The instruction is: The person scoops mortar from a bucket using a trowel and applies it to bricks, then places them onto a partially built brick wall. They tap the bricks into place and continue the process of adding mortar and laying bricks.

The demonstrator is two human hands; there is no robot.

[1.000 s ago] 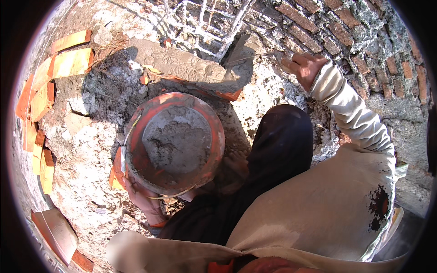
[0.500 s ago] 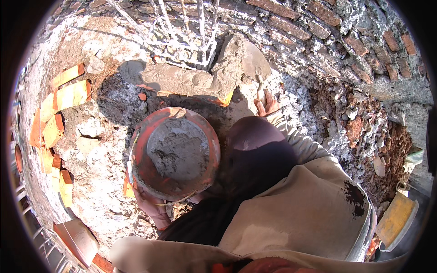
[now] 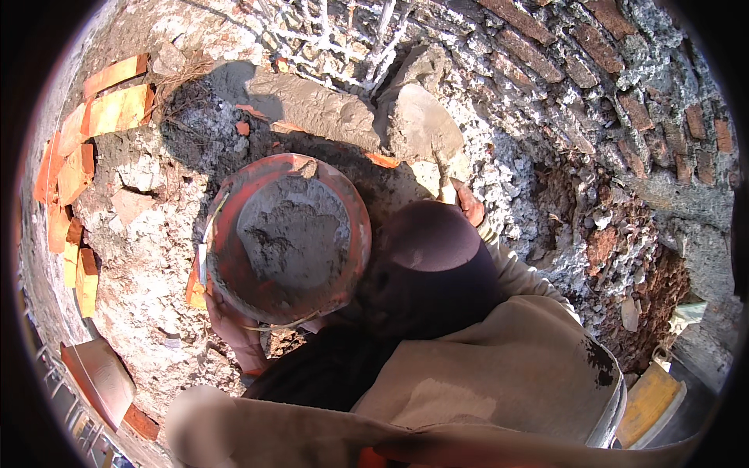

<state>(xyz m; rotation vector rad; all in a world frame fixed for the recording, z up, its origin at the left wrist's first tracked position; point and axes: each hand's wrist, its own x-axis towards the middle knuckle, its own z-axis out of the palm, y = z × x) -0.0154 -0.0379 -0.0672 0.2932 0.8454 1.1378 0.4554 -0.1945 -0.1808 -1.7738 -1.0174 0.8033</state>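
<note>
My left hand (image 3: 238, 331) grips the lower-left side of an orange bucket (image 3: 355, 234) holding grey mortar (image 3: 290, 246). My right hand (image 3: 468, 204) is closed on the handle of a trowel (image 3: 449, 189), just beyond my dark-clad knee (image 3: 429, 249), which hides part of that arm. The trowel sits at the right end of a low ridge of wet mortar (image 3: 320, 109) with orange brick edges showing beneath; its blade is hard to make out.
A weathered brick wall (image 3: 585, 54) rises at upper right. Whitened rebar (image 3: 351, 39) stands behind the ridge. Broken orange bricks (image 3: 117, 109) line the left side, above a reddish piece (image 3: 97, 378). A yellow container (image 3: 647, 402) sits lower right among rubble.
My right hand has come down and leftward from beside the wall to the ridge's right end, then slightly lower, toward my knee. My left hand stays on the bucket.
</note>
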